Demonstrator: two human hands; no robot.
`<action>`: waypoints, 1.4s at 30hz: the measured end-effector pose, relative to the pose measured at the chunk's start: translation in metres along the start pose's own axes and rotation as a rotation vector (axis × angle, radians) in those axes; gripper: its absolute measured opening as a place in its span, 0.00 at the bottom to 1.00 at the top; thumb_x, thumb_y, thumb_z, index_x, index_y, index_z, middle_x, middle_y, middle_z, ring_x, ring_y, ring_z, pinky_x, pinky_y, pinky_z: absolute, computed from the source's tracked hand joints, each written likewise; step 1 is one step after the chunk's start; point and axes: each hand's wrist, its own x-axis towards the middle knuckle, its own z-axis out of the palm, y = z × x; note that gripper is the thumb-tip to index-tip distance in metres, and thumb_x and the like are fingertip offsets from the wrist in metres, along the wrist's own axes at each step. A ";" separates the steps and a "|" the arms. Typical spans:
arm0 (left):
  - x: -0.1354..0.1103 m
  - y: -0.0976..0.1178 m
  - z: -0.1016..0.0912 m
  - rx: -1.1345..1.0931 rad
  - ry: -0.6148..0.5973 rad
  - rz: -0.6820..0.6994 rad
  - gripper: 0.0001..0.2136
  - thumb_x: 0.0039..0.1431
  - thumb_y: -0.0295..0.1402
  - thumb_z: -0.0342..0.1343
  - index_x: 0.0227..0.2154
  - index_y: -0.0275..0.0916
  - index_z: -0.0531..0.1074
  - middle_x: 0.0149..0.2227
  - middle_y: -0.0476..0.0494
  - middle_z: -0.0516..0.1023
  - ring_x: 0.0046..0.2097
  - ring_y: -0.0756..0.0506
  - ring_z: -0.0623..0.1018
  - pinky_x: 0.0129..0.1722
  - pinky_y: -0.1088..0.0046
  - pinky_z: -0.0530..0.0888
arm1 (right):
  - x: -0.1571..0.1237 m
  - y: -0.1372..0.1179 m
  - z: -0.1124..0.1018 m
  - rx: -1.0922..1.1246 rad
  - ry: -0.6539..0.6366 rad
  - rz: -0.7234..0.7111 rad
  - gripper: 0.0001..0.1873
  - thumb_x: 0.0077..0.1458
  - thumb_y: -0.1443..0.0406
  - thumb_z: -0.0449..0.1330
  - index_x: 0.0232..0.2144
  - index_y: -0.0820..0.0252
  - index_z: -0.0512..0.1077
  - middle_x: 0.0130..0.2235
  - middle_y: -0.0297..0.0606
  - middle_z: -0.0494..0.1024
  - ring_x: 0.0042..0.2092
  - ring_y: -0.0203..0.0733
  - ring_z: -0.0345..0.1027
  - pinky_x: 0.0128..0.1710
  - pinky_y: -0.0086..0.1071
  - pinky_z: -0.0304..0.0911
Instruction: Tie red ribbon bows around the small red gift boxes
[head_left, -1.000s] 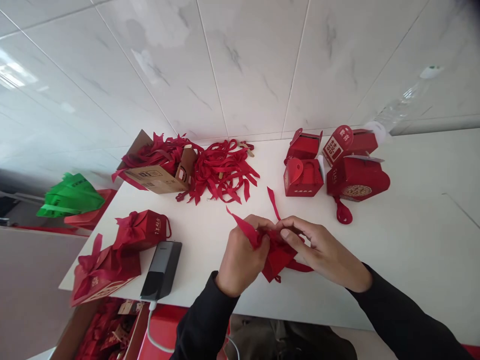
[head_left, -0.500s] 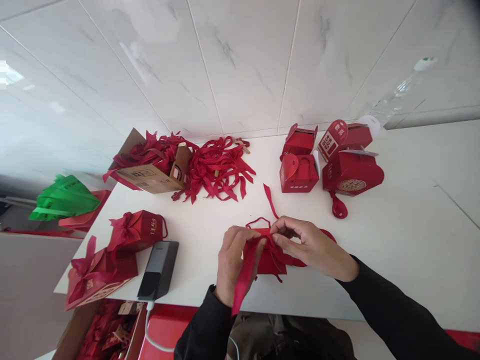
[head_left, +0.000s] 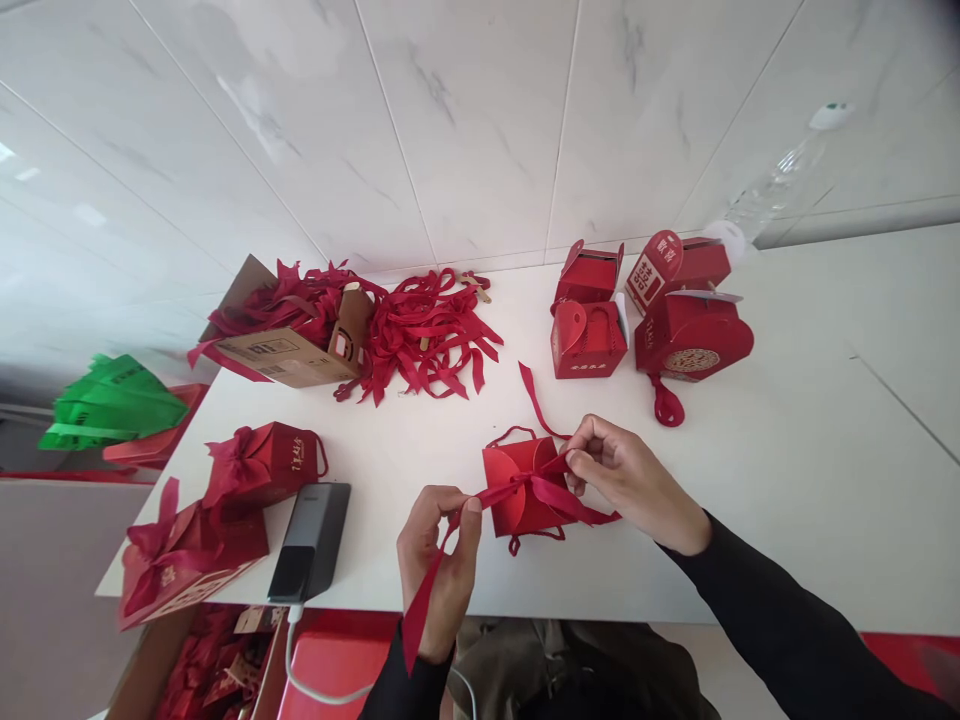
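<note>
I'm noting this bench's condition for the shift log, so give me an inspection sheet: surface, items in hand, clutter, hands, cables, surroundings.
Surface: white table, a thin dark line on its right part.
Items in hand: red box on the table, ribbon crossing its top.
Clutter: ribbon pile beside a ribbon-filled cardboard box; two bow-topped boxes at left; other red boxes and a clear bottle toward the wall.
Hands: left hand pinches the ribbon left of the box; right hand pinches it near the box's right side.
Cables: white cable plugged into a grey device.
Surroundings: tiled wall behind; green bag beyond the table's left end.
</note>
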 end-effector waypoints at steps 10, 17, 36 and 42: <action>0.006 -0.004 0.001 -0.264 -0.132 -0.386 0.16 0.63 0.46 0.57 0.28 0.39 0.69 0.25 0.50 0.70 0.30 0.49 0.69 0.34 0.72 0.67 | 0.000 0.006 0.003 0.054 0.111 -0.075 0.19 0.60 0.47 0.60 0.36 0.55 0.65 0.29 0.30 0.68 0.29 0.38 0.69 0.34 0.38 0.76; 0.020 0.005 0.006 -0.189 -0.074 -0.211 0.14 0.64 0.46 0.56 0.38 0.40 0.75 0.35 0.45 0.76 0.40 0.45 0.74 0.44 0.68 0.71 | 0.000 0.007 0.002 0.052 0.121 -0.084 0.16 0.61 0.51 0.60 0.40 0.57 0.68 0.38 0.36 0.74 0.35 0.42 0.73 0.38 0.41 0.77; 0.050 0.013 0.023 -0.414 -0.322 -0.087 0.20 0.71 0.48 0.41 0.27 0.41 0.64 0.31 0.43 0.81 0.37 0.45 0.76 0.47 0.65 0.70 | 0.010 0.024 -0.010 -0.171 0.197 -0.054 0.15 0.58 0.48 0.60 0.39 0.49 0.73 0.35 0.38 0.81 0.36 0.53 0.78 0.33 0.39 0.74; 0.048 0.009 0.028 -0.526 -0.280 -0.157 0.21 0.67 0.50 0.48 0.25 0.40 0.66 0.18 0.50 0.69 0.25 0.49 0.71 0.35 0.68 0.70 | 0.012 0.036 -0.012 -0.258 0.206 -0.134 0.12 0.58 0.48 0.61 0.39 0.43 0.74 0.33 0.36 0.81 0.34 0.51 0.78 0.26 0.35 0.73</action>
